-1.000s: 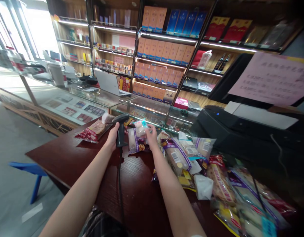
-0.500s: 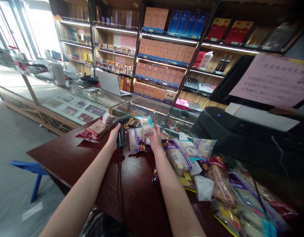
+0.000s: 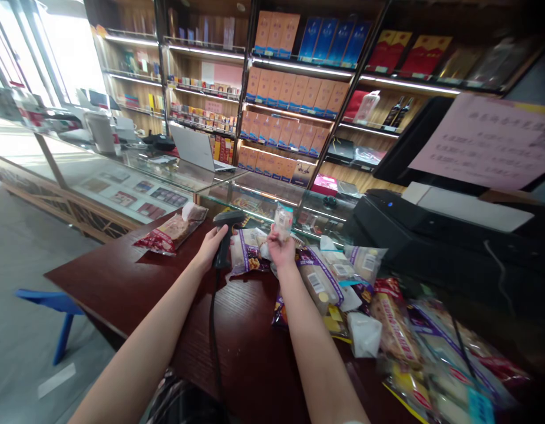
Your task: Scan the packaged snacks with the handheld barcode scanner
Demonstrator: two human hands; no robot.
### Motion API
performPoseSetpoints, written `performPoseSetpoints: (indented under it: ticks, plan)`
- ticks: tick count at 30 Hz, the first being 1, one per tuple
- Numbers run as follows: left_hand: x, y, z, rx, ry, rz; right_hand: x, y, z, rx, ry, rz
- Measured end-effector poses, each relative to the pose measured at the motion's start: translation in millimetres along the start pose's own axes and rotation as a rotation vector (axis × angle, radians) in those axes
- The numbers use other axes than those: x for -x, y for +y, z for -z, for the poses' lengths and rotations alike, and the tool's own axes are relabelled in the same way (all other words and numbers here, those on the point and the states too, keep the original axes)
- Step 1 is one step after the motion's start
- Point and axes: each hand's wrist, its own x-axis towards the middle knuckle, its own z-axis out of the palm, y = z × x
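My left hand (image 3: 211, 248) is closed around the grip of a black barcode scanner (image 3: 223, 250), whose head points to the right and whose cable (image 3: 214, 330) runs down toward me. In my right hand (image 3: 281, 250) is a small clear packet (image 3: 283, 221) with a blue-green edge and pale food inside, raised above the table with a printed label showing. Below and left of that hand lies a purple-and-clear bread bag (image 3: 246, 253). Beneath my right forearm and beside it are more bagged breads, among them a large purple-striped bag (image 3: 319, 277) with a barcode.
A red-and-clear bread bag (image 3: 171, 232) lies alone at the left of the dark wooden table (image 3: 135, 288). More packets, including a red one (image 3: 393, 321), spread to the right near a black machine (image 3: 387, 229). Behind stand a glass display counter (image 3: 263, 191) and a laptop (image 3: 195, 147).
My right hand has turned and lifted the packet slightly to the right, tipping it upright. The scanner in my left hand has shifted a little right and its head has turned.
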Motion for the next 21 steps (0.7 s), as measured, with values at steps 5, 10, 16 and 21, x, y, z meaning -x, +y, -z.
performPoseSetpoints:
  ticks: [5, 10, 16, 21]
  plan:
    - [6.6, 3.7, -8.5, -0.069, -0.073, -0.015, 2.3, 0.7, 0.6, 0.056, -0.091, -0.030]
    - [12.0, 7.7, -11.2, -0.036, -0.121, -0.014, -0.6, -0.2, 2.0, -0.019, -0.082, -0.032]
    - [16.4, 17.3, -8.5, 0.095, -0.193, 0.025, -3.3, -0.6, 4.7, -0.055, -0.063, -0.013]
    - [20.4, 22.8, -11.4, 0.122, -0.250, 0.052, -5.2, -0.9, 8.2, -0.012, -0.108, 0.006]
